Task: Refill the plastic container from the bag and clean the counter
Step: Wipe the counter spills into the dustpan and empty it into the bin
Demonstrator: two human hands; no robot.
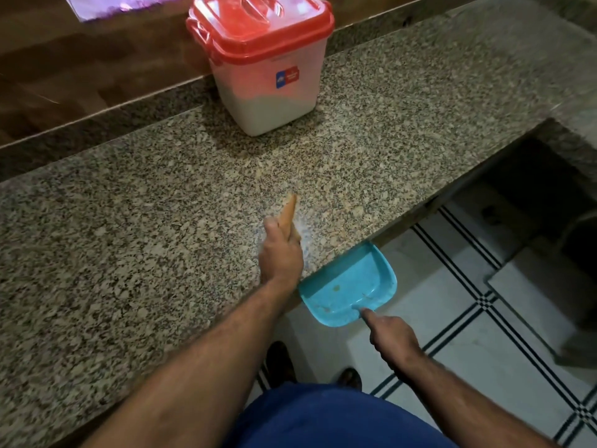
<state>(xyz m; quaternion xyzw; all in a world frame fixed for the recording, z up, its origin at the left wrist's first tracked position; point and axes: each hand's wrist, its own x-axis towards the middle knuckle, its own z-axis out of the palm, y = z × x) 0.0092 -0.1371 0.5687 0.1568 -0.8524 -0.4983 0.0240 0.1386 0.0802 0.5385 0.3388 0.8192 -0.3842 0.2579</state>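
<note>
From the head camera, looking down at a speckled stone counter (129,221); far back on it, near the wall, a see-through plastic container (263,82) with a red lid (258,24) shut on top and white stuff filling the low part; a small red and blue sticker (287,77) on its front. Nearer, the left hand (280,253) closed tight around a small orange brush (288,213), blurry, down on the counter close to the edge; a faint white smear (305,234) just beside the brush. Right hand (392,334) gripping the handle of a blue dustpan (350,286), pointer finger laid along it; pan held just under the counter edge, open mouth touching it. Below, white floor tiles (452,318) with dark lines; two dark shoes (281,360) and a blue garment (323,418).
</note>
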